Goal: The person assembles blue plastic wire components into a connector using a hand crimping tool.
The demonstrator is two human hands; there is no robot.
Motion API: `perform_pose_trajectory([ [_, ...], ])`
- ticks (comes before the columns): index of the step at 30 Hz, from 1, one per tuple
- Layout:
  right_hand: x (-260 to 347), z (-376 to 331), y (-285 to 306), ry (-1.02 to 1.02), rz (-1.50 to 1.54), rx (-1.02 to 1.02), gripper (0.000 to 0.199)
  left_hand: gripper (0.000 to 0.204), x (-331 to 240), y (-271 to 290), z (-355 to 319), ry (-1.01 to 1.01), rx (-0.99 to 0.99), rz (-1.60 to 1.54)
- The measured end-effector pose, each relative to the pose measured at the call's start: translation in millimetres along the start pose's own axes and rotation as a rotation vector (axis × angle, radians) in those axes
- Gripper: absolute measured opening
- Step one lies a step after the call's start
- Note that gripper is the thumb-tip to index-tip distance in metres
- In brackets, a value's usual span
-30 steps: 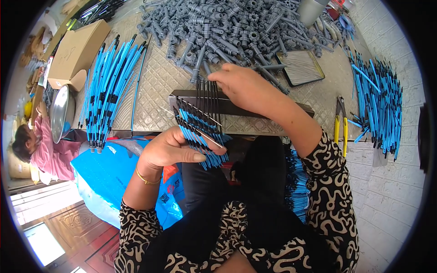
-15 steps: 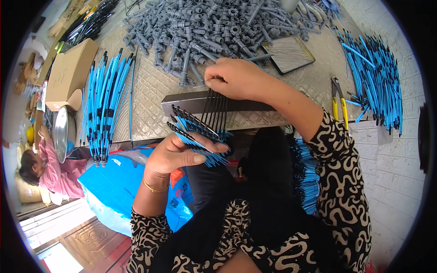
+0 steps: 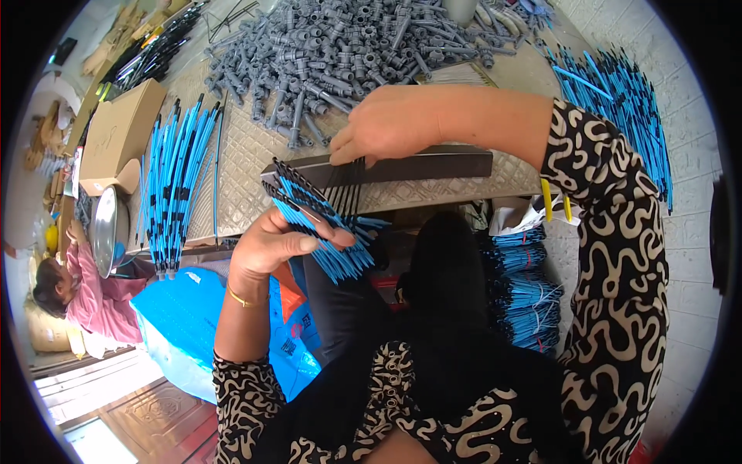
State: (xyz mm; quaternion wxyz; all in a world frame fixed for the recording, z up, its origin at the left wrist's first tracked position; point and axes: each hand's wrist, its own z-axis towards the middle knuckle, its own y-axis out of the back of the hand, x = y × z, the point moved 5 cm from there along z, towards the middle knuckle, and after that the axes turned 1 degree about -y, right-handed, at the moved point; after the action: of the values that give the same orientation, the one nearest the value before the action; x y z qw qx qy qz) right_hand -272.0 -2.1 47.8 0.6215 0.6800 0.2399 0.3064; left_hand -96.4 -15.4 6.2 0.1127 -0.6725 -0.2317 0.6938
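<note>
A bundle of thin blue rods with black ends [image 3: 340, 259] lies in my left hand [image 3: 267, 243], its fingers wrapped underneath and the thumb along the near side. Several slim black ends [image 3: 345, 189] fan out from the bundle toward the far side and lean over a long dark bar [image 3: 440, 165] at the table's edge. My right hand [image 3: 394, 124] is above the bar, fingers pinched together at the tips of those black ends. What exactly is between its fingertips is hidden by the hand.
Grey plastic fittings [image 3: 325, 58] are heaped at the back of the table. Blue rods stand left [image 3: 174, 185] and right [image 3: 618, 108], near a cardboard box [image 3: 116, 135]. Yellow-handled pliers [image 3: 547, 199] lie partly under my right arm. Another person [image 3: 93, 290] sits at far left.
My right hand has come down nearer the bar and the black ends, and its forearm now lies flatter across the table. The left hand with the bundle sits slightly further left in view.
</note>
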Motion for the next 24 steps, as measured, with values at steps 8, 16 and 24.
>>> perform_pose_trajectory([
  [8, 105.4, -35.5, -12.1, -0.067, -0.227, 0.081, 0.017, 0.017, 42.6, -55.5, -54.1, 0.168, 0.255, 0.316],
  [16, 182.3, -46.1, -139.5, -0.221, 0.525, 0.168, 0.03, 0.028, 35.8, -104.8, -89.9, 0.596, -0.063, 0.392],
  [24, 196.7, -52.0, -151.5, -0.215, 0.915, 0.341, 0.052, 0.026, 13.1, -118.5, -81.4, 0.002, -0.084, 1.044],
])
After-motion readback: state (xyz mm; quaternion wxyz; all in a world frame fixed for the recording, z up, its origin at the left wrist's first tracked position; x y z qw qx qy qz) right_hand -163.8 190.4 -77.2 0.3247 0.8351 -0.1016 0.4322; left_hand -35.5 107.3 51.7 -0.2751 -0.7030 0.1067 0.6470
